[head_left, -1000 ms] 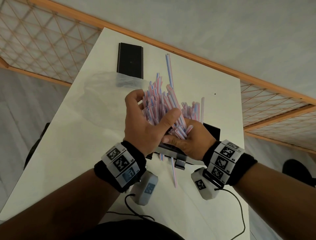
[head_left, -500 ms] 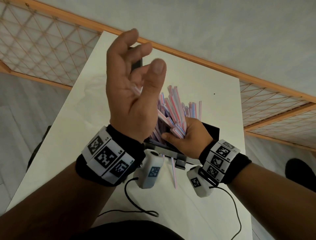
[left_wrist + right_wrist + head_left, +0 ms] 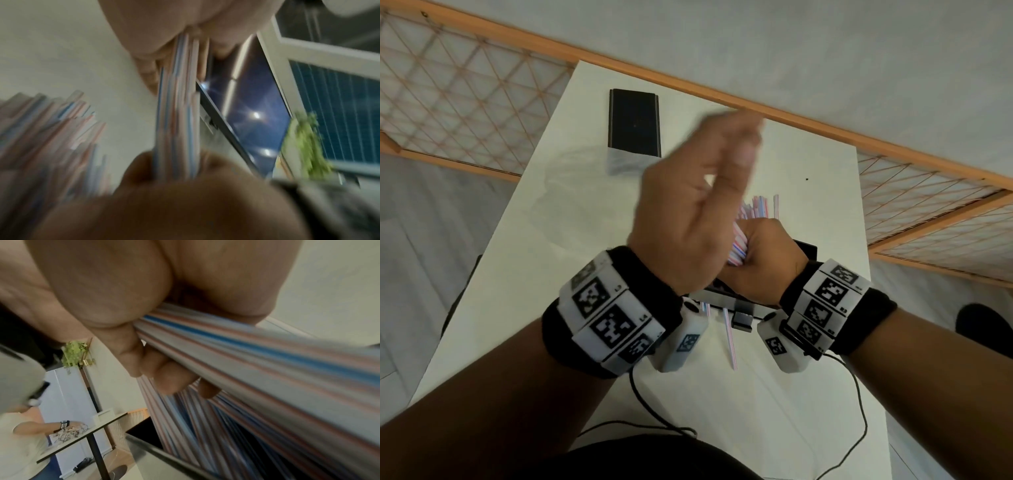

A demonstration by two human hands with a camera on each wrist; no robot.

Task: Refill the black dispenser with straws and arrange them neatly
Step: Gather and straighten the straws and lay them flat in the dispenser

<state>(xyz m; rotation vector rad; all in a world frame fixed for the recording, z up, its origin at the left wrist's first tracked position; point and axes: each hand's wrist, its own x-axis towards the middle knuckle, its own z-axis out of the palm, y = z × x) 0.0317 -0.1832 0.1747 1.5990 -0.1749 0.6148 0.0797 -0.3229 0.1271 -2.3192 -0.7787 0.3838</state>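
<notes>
Striped straws point(image 3: 737, 247) stood bunched in the right hand point(image 3: 763, 260), fist clenched around them, long axis upright over the black dispenser point(image 3: 806, 249) on the white table point(image 3: 517, 274). Raised and blurred above them, the left hand point(image 3: 688, 209) pinched a few straws too; it was nearer their tops.

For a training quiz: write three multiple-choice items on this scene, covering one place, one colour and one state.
1. Where is the black panel?
A. in the right hand
B. on the table, beyond the hands
C. on the floor

2. What stripes do the straws have?
A. green and yellow
B. black only
C. red and blue on white

3. What is the right hand doing?
A. gripping a bundle of straws
B. lying flat on the table
C. holding a cable

Key: B, it lies flat at the table's far end; C, the right wrist view shows the stripes close up; A, its fingers curl round the bundle.
</notes>
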